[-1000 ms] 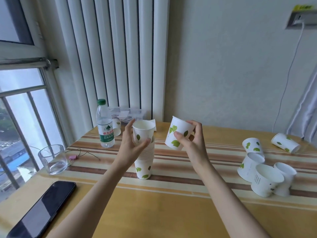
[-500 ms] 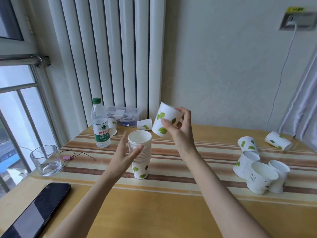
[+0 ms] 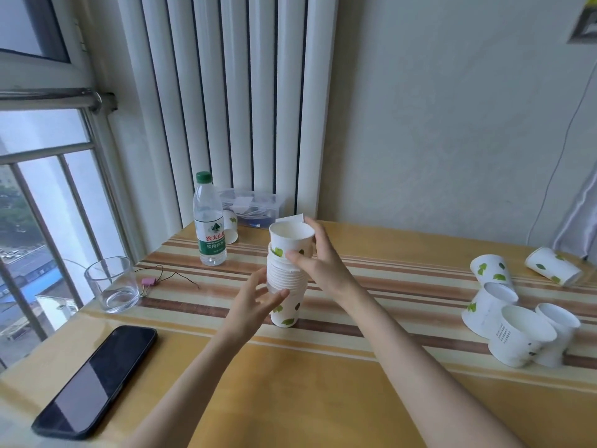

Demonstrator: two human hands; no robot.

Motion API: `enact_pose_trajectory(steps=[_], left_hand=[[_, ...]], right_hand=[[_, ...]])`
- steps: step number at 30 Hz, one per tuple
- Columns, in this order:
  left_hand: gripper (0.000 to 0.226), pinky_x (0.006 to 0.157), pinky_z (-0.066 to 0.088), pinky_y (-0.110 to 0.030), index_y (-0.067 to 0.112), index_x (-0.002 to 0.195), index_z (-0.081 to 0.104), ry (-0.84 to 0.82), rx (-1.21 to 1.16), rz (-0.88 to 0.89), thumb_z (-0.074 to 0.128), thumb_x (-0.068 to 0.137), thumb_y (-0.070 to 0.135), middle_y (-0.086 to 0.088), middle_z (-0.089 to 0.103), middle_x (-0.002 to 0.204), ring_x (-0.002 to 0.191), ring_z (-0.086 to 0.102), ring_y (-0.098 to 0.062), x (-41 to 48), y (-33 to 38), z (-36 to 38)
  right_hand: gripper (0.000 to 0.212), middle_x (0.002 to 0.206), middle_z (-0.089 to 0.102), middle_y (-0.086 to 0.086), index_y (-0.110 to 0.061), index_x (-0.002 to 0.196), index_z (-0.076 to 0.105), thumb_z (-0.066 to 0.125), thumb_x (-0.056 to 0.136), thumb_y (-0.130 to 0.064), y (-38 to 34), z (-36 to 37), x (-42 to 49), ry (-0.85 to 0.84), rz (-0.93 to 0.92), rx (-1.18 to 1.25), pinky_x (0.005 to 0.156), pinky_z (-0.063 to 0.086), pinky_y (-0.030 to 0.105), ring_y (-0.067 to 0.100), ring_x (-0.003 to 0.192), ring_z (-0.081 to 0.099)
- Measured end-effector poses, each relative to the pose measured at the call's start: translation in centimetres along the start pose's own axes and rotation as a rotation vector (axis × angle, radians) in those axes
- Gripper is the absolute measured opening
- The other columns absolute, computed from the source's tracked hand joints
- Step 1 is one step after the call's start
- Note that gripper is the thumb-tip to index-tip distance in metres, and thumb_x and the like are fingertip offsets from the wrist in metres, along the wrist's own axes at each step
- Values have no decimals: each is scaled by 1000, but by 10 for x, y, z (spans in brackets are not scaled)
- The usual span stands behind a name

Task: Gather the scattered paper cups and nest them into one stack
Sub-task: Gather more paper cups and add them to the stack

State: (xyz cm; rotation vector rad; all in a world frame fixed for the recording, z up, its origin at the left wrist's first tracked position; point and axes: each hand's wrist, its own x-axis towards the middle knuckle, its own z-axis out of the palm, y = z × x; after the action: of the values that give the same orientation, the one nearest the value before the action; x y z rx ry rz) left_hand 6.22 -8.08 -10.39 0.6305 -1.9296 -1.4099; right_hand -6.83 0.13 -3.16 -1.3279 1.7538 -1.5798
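A stack of white paper cups with green leaves (image 3: 284,295) stands upright at the table's middle. My right hand (image 3: 318,265) grips the top cup (image 3: 290,239), which sits partly inside the stack, rim up. My left hand (image 3: 255,300) touches the stack's lower left side with fingers spread. Several loose cups lie at the right: a cluster of four (image 3: 517,331) and one on its side (image 3: 554,270) farther back. Behind the stack a cup on its side (image 3: 292,218) is half hidden. Another cup (image 3: 231,226) stands behind the bottle.
A water bottle (image 3: 210,221) stands at the back left, with a clear plastic box (image 3: 255,203) behind it. A glass tumbler (image 3: 111,284) and a thin cord with a pink clip (image 3: 148,281) lie at the left. A black phone (image 3: 97,379) lies near the front left edge.
My right hand has turned the cup upright and lowered it into the top of the stack. My left hand has slid down the stack's side.
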Motion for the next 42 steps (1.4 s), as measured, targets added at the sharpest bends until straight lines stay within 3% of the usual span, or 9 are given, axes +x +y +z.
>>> enact_pose_trajectory(steps=[7, 11, 13, 16, 21, 27, 30, 36, 42], left_hand=[[48, 59, 52, -13, 23, 127, 44, 7, -25, 20, 65, 85, 20, 10, 54, 117, 101, 57, -3, -3, 2, 5], [58, 96, 39, -26, 22, 129, 42, 169, 154, 51, 70, 79, 31, 7, 44, 127, 118, 43, -11, -12, 0, 2], [61, 101, 33, -22, 14, 129, 45, 319, 240, 164, 70, 77, 33, 0, 44, 127, 118, 43, -10, -25, 8, 3], [51, 99, 30, -7, 10, 124, 50, 371, 277, 385, 70, 81, 26, 3, 46, 123, 116, 43, -2, -50, 26, 16], [31, 92, 39, -11, 29, 114, 54, 13, 127, 361, 64, 86, 23, 19, 53, 115, 111, 51, 2, -62, 36, 81], [36, 82, 40, -2, 30, 120, 48, -295, 85, 208, 62, 87, 28, 7, 52, 124, 110, 52, 0, -35, 31, 180], [44, 86, 39, -16, 18, 128, 45, -356, 64, 149, 61, 88, 25, 1, 50, 132, 115, 51, -11, -19, 32, 221], [65, 98, 38, -30, 13, 140, 31, -454, -6, 61, 66, 85, 18, -4, 37, 147, 131, 41, -21, 21, 33, 292], [81, 104, 34, -31, 28, 147, 22, -570, -118, -26, 69, 82, 17, 1, 31, 151, 137, 32, -14, 50, 34, 330]], right_hand=[[59, 153, 26, -4, -21, 143, 30, 54, 90, -34, 16, 20, -7, 34, -4, -6, 118, 21, 41, 12, 141, 24], [66, 156, 21, -11, -31, 145, 22, 54, 88, -44, 14, 9, -16, 11, 40, 17, 117, 18, 36, 4, 140, 19], [64, 155, 21, -11, -30, 145, 22, 53, 90, -42, 19, -6, -31, 75, 36, 28, 113, 19, 29, 0, 138, 19], [57, 150, 31, -9, -28, 141, 30, 54, 91, -37, 33, -35, -63, 191, 32, -12, 111, 25, 28, 4, 137, 28], [43, 131, 50, -9, -22, 125, 47, 56, 84, -27, 57, -97, -131, 440, 16, -144, 100, 33, 17, 2, 123, 44], [33, 115, 46, 3, -6, 114, 45, 61, 85, -6, 88, -176, -188, 975, 110, -299, 92, 42, 27, 25, 109, 51], [55, 115, 39, 2, -8, 118, 40, 73, 76, -18, 106, -202, -198, 1006, 240, -345, 98, 42, 47, 30, 113, 48], [86, 135, 43, 1, -29, 127, 26, 72, 58, -54, 124, -218, -186, 962, 354, -325, 102, 40, 47, 24, 126, 41], [70, 130, 50, 4, -21, 130, 35, 73, 73, -34, 128, -218, -179, 1066, 255, -431, 95, 46, 42, 23, 117, 49]])
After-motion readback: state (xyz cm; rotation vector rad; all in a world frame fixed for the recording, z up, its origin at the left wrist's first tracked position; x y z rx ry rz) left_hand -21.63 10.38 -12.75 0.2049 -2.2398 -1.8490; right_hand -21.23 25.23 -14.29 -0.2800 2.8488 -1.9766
